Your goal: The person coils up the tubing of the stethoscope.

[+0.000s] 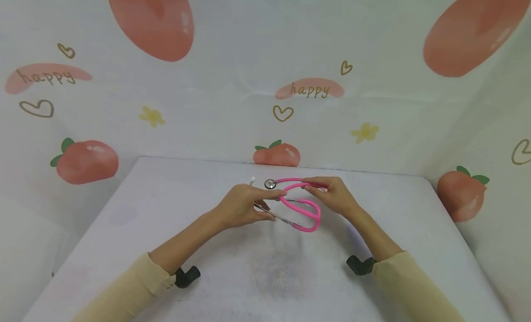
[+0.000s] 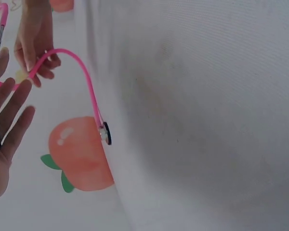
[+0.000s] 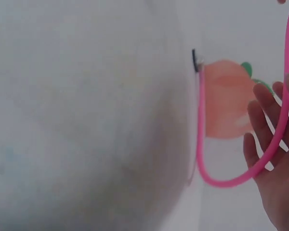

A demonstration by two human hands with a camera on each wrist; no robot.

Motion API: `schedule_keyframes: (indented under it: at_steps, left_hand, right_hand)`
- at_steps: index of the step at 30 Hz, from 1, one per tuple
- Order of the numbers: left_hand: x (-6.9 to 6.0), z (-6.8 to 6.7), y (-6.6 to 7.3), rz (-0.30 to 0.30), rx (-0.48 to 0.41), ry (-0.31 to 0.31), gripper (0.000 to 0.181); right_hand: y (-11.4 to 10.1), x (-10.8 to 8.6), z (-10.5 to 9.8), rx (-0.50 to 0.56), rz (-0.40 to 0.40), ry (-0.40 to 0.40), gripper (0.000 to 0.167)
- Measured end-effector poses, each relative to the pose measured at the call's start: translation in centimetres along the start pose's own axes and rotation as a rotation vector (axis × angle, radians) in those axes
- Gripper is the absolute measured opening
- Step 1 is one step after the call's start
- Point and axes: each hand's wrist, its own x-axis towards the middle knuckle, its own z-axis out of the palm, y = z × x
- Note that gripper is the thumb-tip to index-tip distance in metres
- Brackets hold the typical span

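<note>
A stethoscope with bright pink tubing is held up over the table. My left hand holds it by the metal ear tubes, which lie across the palm in the left wrist view. A white eartip pokes out above that hand. On the other side, my right hand pinches the tubing between thumb and fingers. From there the tube bends over to the round, dark-rimmed chest piece, which dangles free at its end. The tubing makes a wide loop in the right wrist view.
A white-covered table lies under both hands. Behind it hangs a white backdrop printed with red fruit, hearts and yellow flowers. Black wrist mounts show at both sleeves.
</note>
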Motion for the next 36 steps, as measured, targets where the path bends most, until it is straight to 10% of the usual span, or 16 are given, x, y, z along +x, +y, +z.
schedule_keyframes:
  at_steps: [9, 20, 36]
  left_hand:
    - [-0.2, 0.0, -0.1, -0.032, 0.023, 0.029, 0.063]
    - [-0.2, -0.1, -0.6, -0.058, -0.022, 0.157, 0.066]
    - [-0.1, -1.1, -1.2, -0.166, 0.047, 0.264, 0.063]
  right_hand:
    - [2.0, -1.0, -0.9, 0.099, 0.108, 0.005, 0.030]
    - [-2.1, -1.4, -1.9, 0.118, 0.020, 0.129, 0.016]
    - [-1.1, -3.2, -0.3, 0.056, -0.037, -0.062, 0.030]
